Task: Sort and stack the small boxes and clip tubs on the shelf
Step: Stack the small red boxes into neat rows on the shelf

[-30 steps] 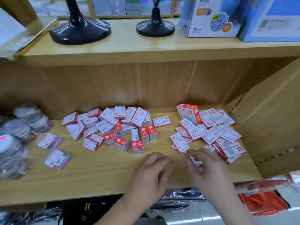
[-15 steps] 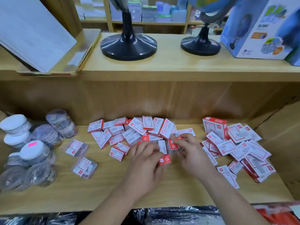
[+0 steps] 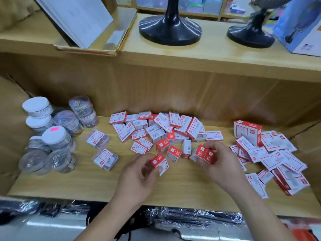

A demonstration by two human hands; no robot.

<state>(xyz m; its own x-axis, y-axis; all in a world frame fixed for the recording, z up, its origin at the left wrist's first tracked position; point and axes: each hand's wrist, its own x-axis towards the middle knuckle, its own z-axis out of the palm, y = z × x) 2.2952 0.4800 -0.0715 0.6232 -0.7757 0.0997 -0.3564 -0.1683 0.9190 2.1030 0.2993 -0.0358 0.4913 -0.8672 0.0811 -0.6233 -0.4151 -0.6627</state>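
Observation:
On the wooden shelf [image 3: 73,186] lies a loose heap of small red-and-white boxes [image 3: 156,127] in the middle and a second heap of flatter ones [image 3: 271,153] at the right. My left hand [image 3: 139,178] pinches one small box [image 3: 159,161] just above the shelf. My right hand [image 3: 218,162] grips two small boxes [image 3: 205,153] held side by side. Clear clip tubs [image 3: 52,136] with white lids are piled at the left end, some upright, some on their sides.
Two clear packets [image 3: 98,138] with red-and-white labels lie between the tubs and the middle heap. A larger red box [image 3: 247,131] stands at the back right. On the upper shelf stand two black round bases [image 3: 170,30], a blue carton [image 3: 300,26] and an open tray with a book.
Both hands went from the shelf's front edge into the middle heap, then drew back toward me. Each now holds boxes: one in the left, two in the right. The camera tilted left and closer.

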